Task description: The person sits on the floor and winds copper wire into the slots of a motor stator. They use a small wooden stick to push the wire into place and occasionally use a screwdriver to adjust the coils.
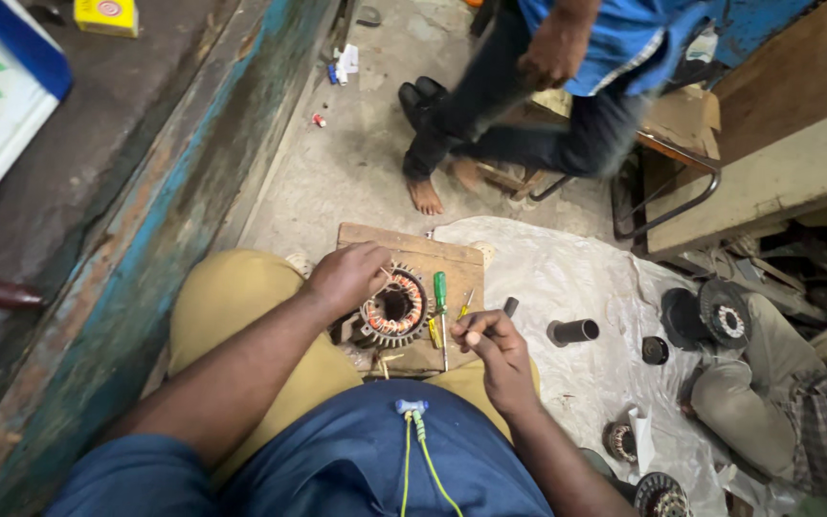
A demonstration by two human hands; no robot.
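My left hand (345, 278) rests curled over the rim of the copper-wound stator (394, 308) on the wooden board (452, 260) across my lap. My right hand (496, 347) pinches something thin just right of it, beside the green-handled screwdriver (441, 316), whose long axis points away from me.

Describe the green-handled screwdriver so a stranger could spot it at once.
Find the wooden board resting on the person's knees, on which a round copper-wound motor stator sits. Just right of the stator, between it and the right hand, lies the screwdriver, pointing toward the person. Its bright green handle sets it apart.
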